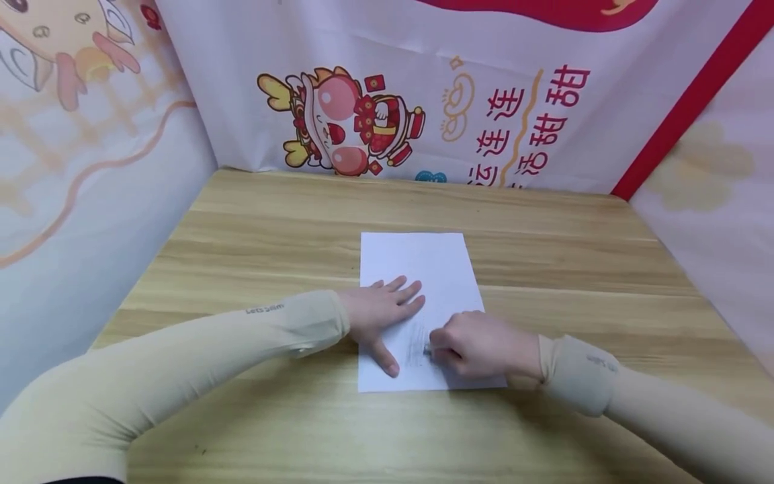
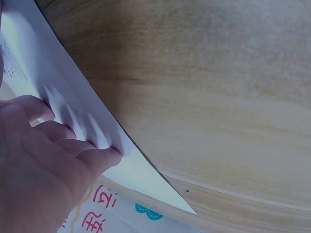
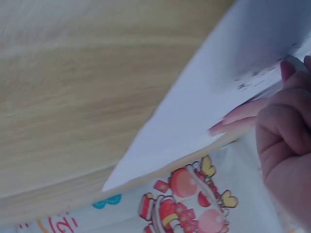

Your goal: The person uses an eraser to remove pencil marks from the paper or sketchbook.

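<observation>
A white sheet of paper (image 1: 414,255) lies on the wooden table, with a patch of grey pencil shading (image 1: 416,344) on its lower half. Fingers spread, my left hand (image 1: 383,312) presses the sheet down left of the shading. My right hand (image 1: 474,343) has its fingers curled and pinches a small greyish eraser (image 1: 427,349) against the paper at the shading's right edge. In the right wrist view, dark crumbs (image 3: 243,86) are scattered on the paper beside that hand. Most of the eraser is hidden by the fingers.
The wooden table (image 1: 272,417) reaches out around the sheet on all sides. A white printed cloth (image 1: 363,40) with a cartoon figure and red writing hangs behind its far edge. More printed cloth hangs along the left and right sides.
</observation>
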`<action>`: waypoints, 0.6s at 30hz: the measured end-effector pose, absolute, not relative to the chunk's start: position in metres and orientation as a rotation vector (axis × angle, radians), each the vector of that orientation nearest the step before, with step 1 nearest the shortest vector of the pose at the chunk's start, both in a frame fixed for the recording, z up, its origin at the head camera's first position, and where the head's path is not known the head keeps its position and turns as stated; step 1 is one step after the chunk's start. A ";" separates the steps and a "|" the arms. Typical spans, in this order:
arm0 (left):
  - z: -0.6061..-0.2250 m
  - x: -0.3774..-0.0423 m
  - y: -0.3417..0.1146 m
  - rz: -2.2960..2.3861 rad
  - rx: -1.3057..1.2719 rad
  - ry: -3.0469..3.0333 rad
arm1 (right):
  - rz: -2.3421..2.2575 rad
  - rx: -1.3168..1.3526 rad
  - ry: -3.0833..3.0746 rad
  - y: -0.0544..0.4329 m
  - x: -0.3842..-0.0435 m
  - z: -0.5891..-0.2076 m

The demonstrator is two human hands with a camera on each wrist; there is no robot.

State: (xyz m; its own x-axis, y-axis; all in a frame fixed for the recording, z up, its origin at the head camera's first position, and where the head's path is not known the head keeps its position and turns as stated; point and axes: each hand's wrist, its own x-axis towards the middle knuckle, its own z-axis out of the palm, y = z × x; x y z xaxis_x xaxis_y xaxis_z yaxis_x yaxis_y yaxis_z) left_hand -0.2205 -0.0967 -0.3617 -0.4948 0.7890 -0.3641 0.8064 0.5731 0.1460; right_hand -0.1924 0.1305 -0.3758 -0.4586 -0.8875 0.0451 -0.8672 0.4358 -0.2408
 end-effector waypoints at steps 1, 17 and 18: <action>-0.361 -0.221 -0.097 -0.066 1.284 2.418 | -0.352 -1.589 2.584 0.130 -0.193 -0.375; -0.364 -0.216 -0.093 -0.100 1.309 2.446 | -0.308 -1.553 2.715 0.135 -0.185 -0.378; -0.364 -0.216 -0.093 -0.098 1.314 2.451 | -0.305 -1.539 2.737 0.136 -0.187 -0.377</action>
State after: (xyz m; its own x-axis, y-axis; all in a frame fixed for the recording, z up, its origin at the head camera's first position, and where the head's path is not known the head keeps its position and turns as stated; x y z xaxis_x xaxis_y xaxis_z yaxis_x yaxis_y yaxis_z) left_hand -0.2159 -0.0925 -0.3638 -0.5046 0.7927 -0.3421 0.8176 0.5660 0.1056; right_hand -0.1870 0.1362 -0.3773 -0.5238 -0.8452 0.1061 -0.8478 0.5051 -0.1615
